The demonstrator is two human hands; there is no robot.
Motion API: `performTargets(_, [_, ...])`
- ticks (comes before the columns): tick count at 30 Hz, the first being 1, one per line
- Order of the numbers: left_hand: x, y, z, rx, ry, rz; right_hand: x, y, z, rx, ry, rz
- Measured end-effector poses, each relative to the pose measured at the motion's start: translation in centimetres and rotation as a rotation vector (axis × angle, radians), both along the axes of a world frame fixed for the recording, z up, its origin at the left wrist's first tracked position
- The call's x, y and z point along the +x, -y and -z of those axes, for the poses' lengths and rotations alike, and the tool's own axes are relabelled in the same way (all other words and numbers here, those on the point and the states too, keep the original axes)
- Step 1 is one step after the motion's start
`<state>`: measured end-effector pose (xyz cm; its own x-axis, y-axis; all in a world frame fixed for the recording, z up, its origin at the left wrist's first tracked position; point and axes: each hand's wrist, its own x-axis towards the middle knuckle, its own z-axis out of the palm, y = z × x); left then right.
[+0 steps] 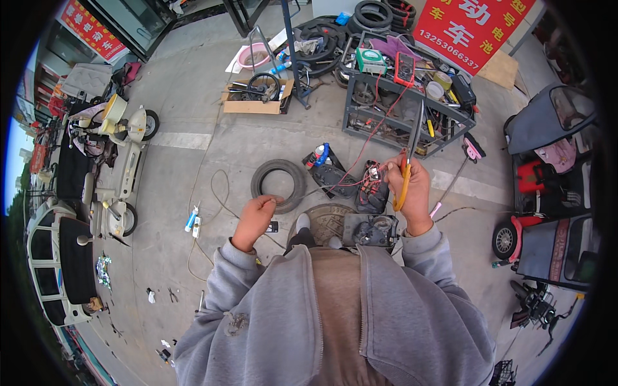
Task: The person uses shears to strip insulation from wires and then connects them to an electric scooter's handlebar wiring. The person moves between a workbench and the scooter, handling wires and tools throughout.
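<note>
My left hand (pixel 255 220) is pinched at a thin wire, held over a black tire (pixel 295 183) on the ground. My right hand (pixel 412 193) grips orange-handled scissors (pixel 405 183), blades upward, with thin wires at its fingertips. Red wires run up to a red meter (pixel 404 69). An open black case (pixel 371 190) with wires inside lies beside my right hand. Below my hands are a grey-black housing (pixel 369 229) and a round metal cover (pixel 328 215), where my foot (pixel 302 225) rests. Spray cans (pixel 319 152) stand on a black tray behind.
A tool cart (pixel 357 109) and stacked tires (pixel 373 16) stand ahead, near a cardboard box (pixel 251 106). A cream scooter (pixel 129 167) and white vehicle (pixel 55 270) are at left, dark vehicles (pixel 547 251) at right. A pink-handled brush (pixel 471 147), cables (pixel 217 193) and small tools lie around.
</note>
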<state>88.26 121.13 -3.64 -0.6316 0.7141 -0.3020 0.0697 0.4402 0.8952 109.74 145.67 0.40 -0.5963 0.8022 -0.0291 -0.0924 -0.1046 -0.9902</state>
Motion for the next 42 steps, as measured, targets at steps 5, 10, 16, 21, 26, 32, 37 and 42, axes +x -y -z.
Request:
performTargets(5, [-0.4, -0.9, -3.0, 0.112, 0.027, -0.088, -2.0, 1.7, -1.9, 0.029, 0.023, -0.327])
performTargets(10, [3.5, -4.1, -5.6, 0.245, 0.030, 0.154, -4.5, 4.3, -2.6, 0.028, 0.085, -0.445])
performTargets(16, [3.9, -4.6, -5.0, 0.187, -0.051, 0.175, -6.1, 6.2, -1.8, -0.003, 0.057, -0.516])
performTargets(21, [2.5, -3.5, -4.4, 0.338, 0.185, 0.001, -4.2, 5.9, -1.6, 0.103, 0.058, -0.391])
performTargets(26, [1.4, -3.1, -4.6, 0.413, 0.405, -0.071, 0.0, 5.8, -1.1, -0.039, 0.149, -0.777])
performTargets(32, [1.5, -4.0, -4.1, 0.488, 0.483, -0.055, 1.8, 7.0, 2.2, -0.397, 0.160, -0.975])
performTargets(37, [1.9, -4.0, -4.6, 0.496, 0.506, -0.009, 1.1, 7.4, 3.2, -0.493, 0.129, -1.025])
performTargets(42, [2.1, -3.2, -5.2, 0.565, 0.548, 0.053, 0.1, 7.4, 2.9, -0.509, 0.069, -1.066])
